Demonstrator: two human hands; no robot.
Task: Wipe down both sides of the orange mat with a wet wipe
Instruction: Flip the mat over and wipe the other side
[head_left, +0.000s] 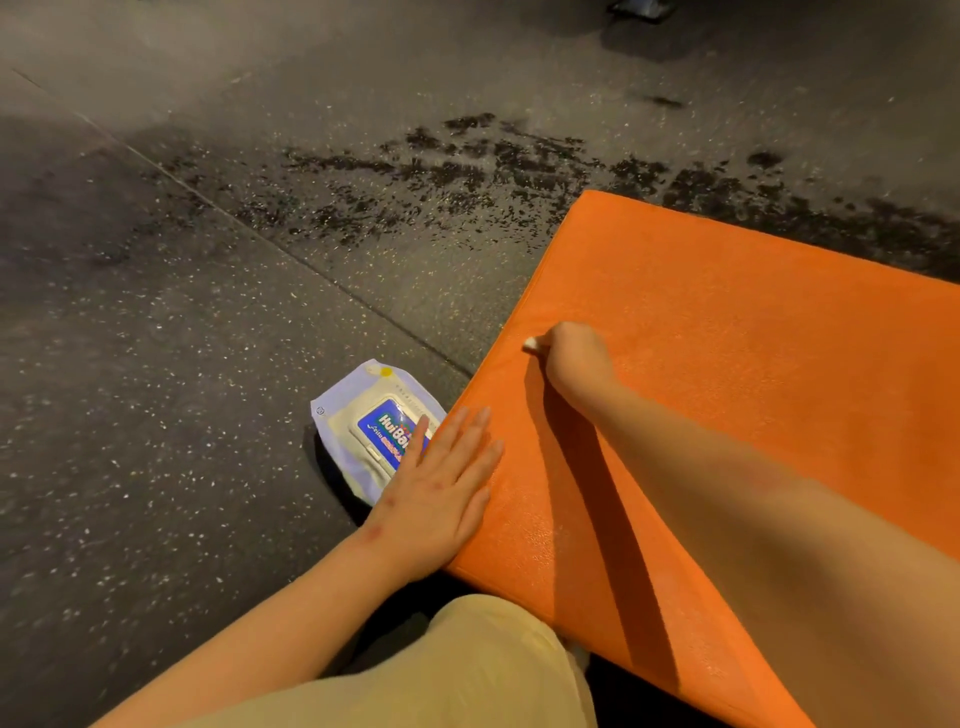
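A thick orange mat (737, 332) lies flat on the dark speckled floor, filling the right half of the view. My right hand (574, 358) is curled near the mat's left edge and grips a white wet wipe (532, 343), of which only a small corner shows past my fingers. My left hand (441, 493) lies flat with straight fingers on the mat's near left edge, palm down. Its thumb side overlaps the pack of wipes beside the mat.
A white and blue pack of wet wipes (363, 421) lies on the floor against the mat's left edge. Dark wet patches (467, 166) streak the floor beyond the mat. My knee in beige trousers (467, 670) is at the bottom centre.
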